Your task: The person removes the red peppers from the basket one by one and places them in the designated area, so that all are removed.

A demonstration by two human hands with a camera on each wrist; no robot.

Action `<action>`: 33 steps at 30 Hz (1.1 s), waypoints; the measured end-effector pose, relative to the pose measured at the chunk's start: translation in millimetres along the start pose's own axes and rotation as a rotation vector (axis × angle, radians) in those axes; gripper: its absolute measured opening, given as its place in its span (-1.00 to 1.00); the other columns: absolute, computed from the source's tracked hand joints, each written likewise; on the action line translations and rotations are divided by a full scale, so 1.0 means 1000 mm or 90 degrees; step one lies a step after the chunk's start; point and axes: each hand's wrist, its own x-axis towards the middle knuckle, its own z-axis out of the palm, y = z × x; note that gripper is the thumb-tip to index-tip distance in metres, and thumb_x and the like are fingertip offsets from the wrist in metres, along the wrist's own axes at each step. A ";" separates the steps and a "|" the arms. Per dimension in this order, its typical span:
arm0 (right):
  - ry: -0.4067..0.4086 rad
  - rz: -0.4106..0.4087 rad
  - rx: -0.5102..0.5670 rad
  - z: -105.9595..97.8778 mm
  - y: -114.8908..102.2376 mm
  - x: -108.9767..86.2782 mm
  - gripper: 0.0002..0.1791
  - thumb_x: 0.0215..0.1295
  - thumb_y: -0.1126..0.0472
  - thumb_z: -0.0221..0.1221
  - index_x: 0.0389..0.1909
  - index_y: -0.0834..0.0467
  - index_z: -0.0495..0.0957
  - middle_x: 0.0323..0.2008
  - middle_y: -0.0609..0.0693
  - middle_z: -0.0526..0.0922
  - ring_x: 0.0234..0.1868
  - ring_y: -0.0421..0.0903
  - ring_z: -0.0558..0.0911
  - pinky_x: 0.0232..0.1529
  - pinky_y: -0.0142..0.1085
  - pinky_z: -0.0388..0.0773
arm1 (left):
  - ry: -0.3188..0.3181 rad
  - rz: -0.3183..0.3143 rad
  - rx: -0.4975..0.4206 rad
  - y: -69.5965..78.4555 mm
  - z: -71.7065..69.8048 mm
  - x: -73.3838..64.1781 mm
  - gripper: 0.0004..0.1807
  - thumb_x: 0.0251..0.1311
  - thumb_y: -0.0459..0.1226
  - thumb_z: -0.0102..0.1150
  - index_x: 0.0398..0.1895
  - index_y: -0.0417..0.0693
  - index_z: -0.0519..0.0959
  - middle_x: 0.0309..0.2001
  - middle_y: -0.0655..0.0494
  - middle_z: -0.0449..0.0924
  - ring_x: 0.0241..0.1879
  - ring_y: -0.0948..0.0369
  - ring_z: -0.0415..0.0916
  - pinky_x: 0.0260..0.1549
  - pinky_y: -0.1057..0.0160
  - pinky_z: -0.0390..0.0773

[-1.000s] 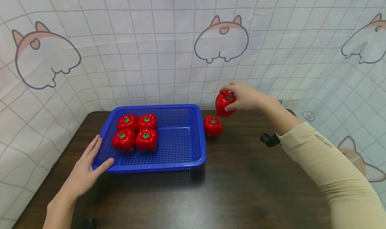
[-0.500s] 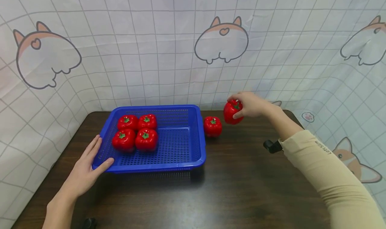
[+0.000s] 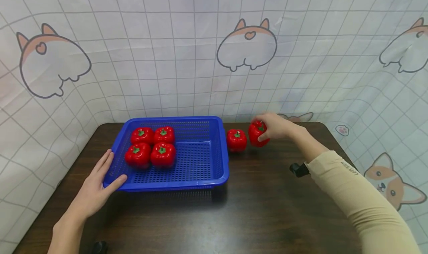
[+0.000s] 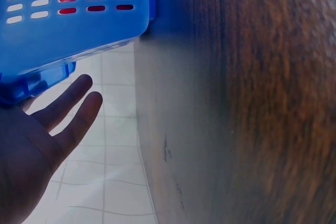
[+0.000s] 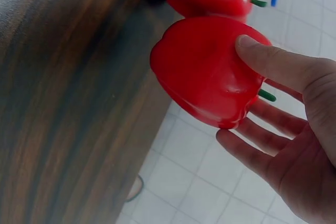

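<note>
My right hand [image 3: 275, 125] holds a glossy red bell pepper [image 3: 257, 134] with a green stem, thumb on the near side and fingers on the far side. In the right wrist view this bell pepper [image 5: 210, 72] is tilted, its base close to the tabletop. Another red bell pepper [image 3: 236, 141] stands just left of it, beside the blue basket [image 3: 219, 172]. My left hand [image 3: 91, 190] rests at the basket's front left corner, fingers spread and straight along the side, thumb at the front rim. From the left wrist, two straight fingers [image 4: 86, 111] show below the basket's slotted wall [image 4: 79, 30].
Several red bell peppers [image 3: 162, 154] stand grouped in the basket's left half; its right half shows bare mesh. The dark wooden table [image 3: 260, 209] ends at a white gridded cloth [image 3: 167, 79] with dog drawings behind and at both sides. A black wrist mount [image 3: 298, 170] sits by the right sleeve.
My right hand has carried the bell pepper right and down, from higher up to near the table beside the other pepper. The left hand and basket stay put.
</note>
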 end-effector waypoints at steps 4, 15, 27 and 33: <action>-0.003 0.001 -0.004 0.007 0.001 0.002 -0.39 0.11 0.35 0.47 0.22 0.29 0.54 0.09 0.20 0.61 0.11 0.19 0.54 0.01 0.08 0.64 | 0.001 0.002 -0.003 0.000 0.000 0.000 -0.09 0.43 -0.04 0.19 0.66 -0.15 -0.03 0.67 0.00 -0.21 0.55 -0.32 -0.14 0.31 -0.52 -0.03; -0.009 0.001 -0.005 0.021 0.003 0.005 -0.40 0.12 0.36 0.46 0.21 0.32 0.55 0.10 0.23 0.60 0.11 0.21 0.54 0.07 0.09 0.61 | -0.002 -0.001 -0.007 -0.001 0.000 -0.001 -0.09 0.43 -0.04 0.19 0.66 -0.13 -0.03 0.67 0.01 -0.22 0.55 -0.31 -0.15 0.30 -0.53 -0.04; -0.011 0.025 0.000 0.025 0.003 0.002 -0.27 0.13 0.30 0.50 0.33 0.29 0.46 0.23 0.25 0.54 0.20 0.21 0.51 0.15 0.10 0.56 | 0.002 0.002 -0.012 0.000 0.001 -0.002 -0.09 0.43 -0.05 0.19 0.66 -0.13 -0.03 0.67 0.02 -0.22 0.55 -0.31 -0.15 0.31 -0.52 -0.04; -0.021 0.008 -0.005 0.016 0.000 0.000 -0.26 0.15 0.26 0.50 0.35 0.28 0.45 0.28 0.24 0.52 0.27 0.22 0.48 0.24 0.14 0.47 | 0.004 0.003 -0.009 -0.001 0.001 -0.002 -0.08 0.43 -0.05 0.20 0.66 -0.14 -0.04 0.67 0.02 -0.22 0.55 -0.32 -0.14 0.31 -0.52 -0.03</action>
